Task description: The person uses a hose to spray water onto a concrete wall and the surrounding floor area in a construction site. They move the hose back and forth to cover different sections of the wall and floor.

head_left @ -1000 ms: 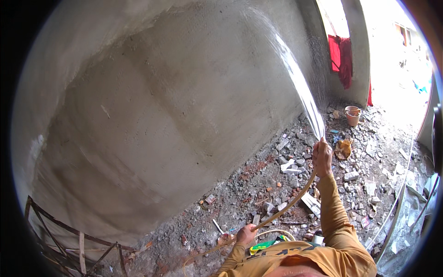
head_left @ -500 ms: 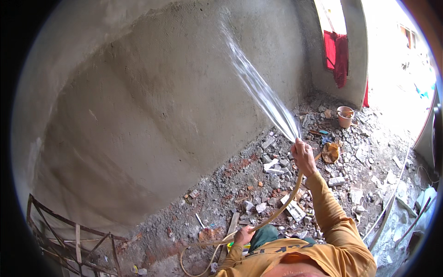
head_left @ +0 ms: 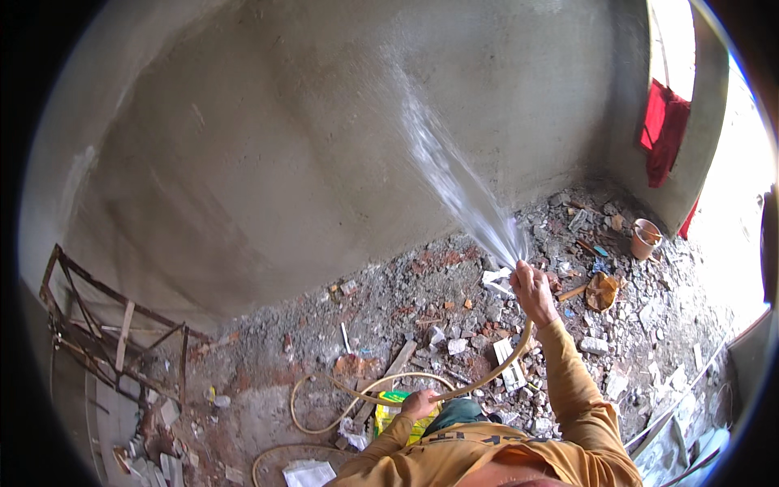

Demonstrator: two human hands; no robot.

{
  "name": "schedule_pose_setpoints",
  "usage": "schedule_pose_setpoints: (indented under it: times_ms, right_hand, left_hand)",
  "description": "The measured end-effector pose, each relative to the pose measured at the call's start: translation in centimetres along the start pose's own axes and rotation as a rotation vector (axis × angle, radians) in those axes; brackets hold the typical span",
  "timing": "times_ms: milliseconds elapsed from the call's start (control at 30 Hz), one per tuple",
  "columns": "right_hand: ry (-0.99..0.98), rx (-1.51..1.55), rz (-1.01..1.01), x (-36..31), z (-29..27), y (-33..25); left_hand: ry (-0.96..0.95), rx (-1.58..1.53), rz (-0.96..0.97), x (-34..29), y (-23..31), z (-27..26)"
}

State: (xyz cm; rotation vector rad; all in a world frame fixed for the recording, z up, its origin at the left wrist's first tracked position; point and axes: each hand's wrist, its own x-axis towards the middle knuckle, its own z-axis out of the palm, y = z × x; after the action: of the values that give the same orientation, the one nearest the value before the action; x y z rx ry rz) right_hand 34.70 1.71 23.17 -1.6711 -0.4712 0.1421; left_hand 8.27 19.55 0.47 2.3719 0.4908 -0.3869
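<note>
My right hand is closed round the end of a yellowish hose, its fingers pressed at the mouth. From there a fanned jet of water shoots up and to the left onto the grey plastered wall. Lower down, near my waist, my left hand is closed round the same hose, which passes on to the left and lies in loops on the ground. A yellow and green bag lies beside my left hand, partly hidden by my arm.
Broken rubble covers the ground below the wall. A bucket stands near the far right corner, with red cloth hanging at the opening above it. A rusty metal frame leans at the left. A wooden board lies among the debris.
The view has turned, so the wall, bucket and red cloth sit further right and lower. The water still runs, and both hands keep their hold on the hose.
</note>
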Motion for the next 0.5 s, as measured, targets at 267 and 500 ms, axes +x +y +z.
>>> schedule_pose_setpoints:
  times_ms: [267,500]
  right_hand:
    - [0.172,0.026,-0.02,5.2,0.6,5.3]
    - [0.445,0.391,0.109,4.1,-2.2,3.6]
  left_hand:
    - [0.072,-0.108,0.022,2.2,-2.3,0.4]
    - [0.098,-0.056,0.077,6.6,-2.0,-3.4]
